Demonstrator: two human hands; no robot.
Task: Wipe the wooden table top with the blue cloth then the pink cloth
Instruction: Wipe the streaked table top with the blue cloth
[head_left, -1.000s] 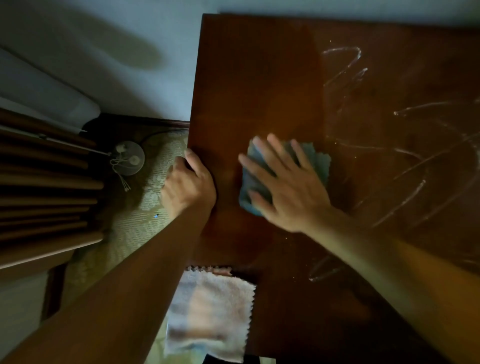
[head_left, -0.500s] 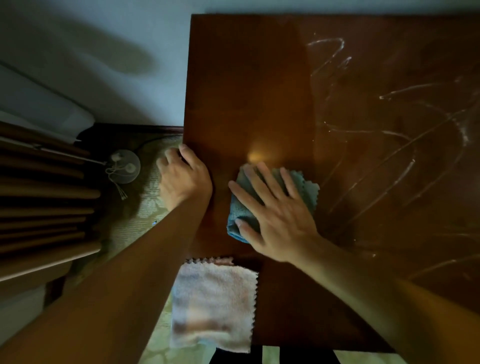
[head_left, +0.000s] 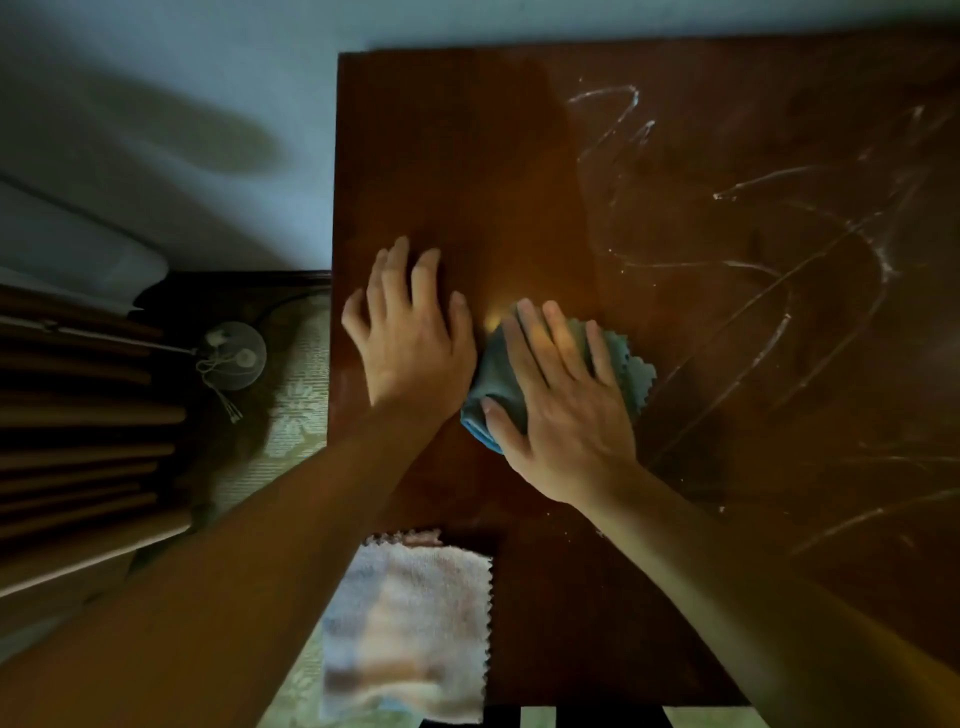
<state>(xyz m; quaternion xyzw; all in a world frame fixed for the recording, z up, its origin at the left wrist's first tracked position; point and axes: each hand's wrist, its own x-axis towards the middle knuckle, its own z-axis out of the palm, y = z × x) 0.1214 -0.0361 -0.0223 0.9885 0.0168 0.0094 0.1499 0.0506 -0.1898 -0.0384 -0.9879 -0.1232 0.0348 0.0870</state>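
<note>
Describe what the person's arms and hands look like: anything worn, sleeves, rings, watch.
Both forearms are bare as far as the frame shows; no sleeve reaches into view. The left hand and the right hand wear no gloves, and no ring, watch or bracelet shows on the fingers or wrists. Fingernails look short and unpainted, though the dim light hides fine detail.

Left of the table: slatted wooden furniture (head_left: 78, 415), dark. Beside it a round translucent disc (head_left: 234, 356) with knotted cord lies on pale green patterned fabric (head_left: 291, 410). Light wall (head_left: 208, 78) behind.
</note>
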